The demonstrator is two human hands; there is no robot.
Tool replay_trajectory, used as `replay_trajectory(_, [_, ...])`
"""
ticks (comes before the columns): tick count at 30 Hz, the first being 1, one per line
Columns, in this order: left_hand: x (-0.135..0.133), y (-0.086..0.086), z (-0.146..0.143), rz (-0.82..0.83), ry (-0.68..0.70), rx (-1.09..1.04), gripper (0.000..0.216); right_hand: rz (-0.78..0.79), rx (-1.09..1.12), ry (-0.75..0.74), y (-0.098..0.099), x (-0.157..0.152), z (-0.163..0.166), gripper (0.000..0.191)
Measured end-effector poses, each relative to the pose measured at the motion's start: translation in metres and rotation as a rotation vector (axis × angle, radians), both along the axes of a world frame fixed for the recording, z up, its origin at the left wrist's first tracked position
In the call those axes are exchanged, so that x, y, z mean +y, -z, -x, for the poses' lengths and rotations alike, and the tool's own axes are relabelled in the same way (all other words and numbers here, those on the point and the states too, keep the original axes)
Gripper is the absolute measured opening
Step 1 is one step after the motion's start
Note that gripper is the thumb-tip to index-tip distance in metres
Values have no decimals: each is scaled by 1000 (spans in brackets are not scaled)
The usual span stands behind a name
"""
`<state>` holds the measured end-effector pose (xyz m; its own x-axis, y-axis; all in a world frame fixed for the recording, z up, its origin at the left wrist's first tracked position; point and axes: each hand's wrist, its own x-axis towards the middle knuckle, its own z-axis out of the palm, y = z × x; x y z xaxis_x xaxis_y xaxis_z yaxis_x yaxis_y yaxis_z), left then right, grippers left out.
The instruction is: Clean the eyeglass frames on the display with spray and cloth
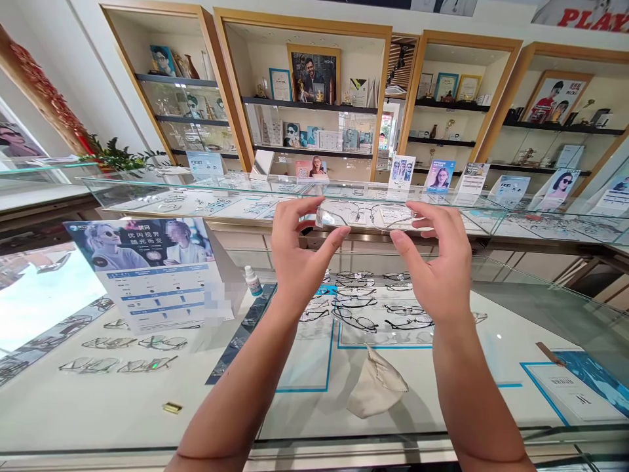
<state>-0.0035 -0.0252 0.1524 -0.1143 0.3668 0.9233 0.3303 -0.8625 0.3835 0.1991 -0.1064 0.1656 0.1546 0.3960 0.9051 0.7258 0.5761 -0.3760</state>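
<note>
Left hand and right hand rose from the bottom of the frame to just above its centre, each pinching one end of a pair of thin-rimmed glasses between thumb and fingers. The glasses lay directly between the two hands, so neither was nearer: from the left hand they stretched toward the right of the frame, from the right hand toward the left. Their long axis ran side to side, nearly level, with the lenses upright. Which way the front pointed could not be told, since the clear lenses and side arms blended into the display behind.

Below the gap between the forearms, at lower centre, a crumpled pale cloth sat on the glass counter. Rows of other frames lay beyond it, and a small spray bottle stood left of centre.
</note>
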Motion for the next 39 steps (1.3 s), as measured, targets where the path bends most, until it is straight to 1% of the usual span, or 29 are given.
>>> replay_trajectory(2, [0,1,-1,-53,-47,9,46,15,4,-3,0,1,-1,36])
replay_trajectory(6, [1,6,-4,-196,-211,19,51,63,2,-17,0,3,-3,39])
replay_trajectory(9, [3,8,-4,-232,-289,35,55,80,-5,-4,1,5,-3,42])
replay_trajectory(14, [6,9,-5,-297,-299,49,55,74,-4,27,1,5,-2,39])
replay_trajectory(17, [7,9,-5,-331,-255,44,56,71,-1,36,1,5,0,37])
replay_trajectory(20, [7,9,-6,-290,-219,44,55,33,-11,45,1,4,1,36])
replay_trajectory(24, [8,8,-7,-206,-204,54,53,-20,-44,77,1,3,4,35])
replay_trajectory(29, [8,9,-9,-161,-187,18,53,-56,-90,108,3,4,10,35])
replay_trajectory(34, [8,12,-11,-96,-200,-13,49,-19,-107,125,1,-1,16,34])
replay_trajectory(37, [9,15,-9,-74,-192,-27,49,28,-85,77,0,-5,13,40])
replay_trajectory(39, [11,21,-6,-75,-189,-36,49,74,-11,19,4,-2,6,41])
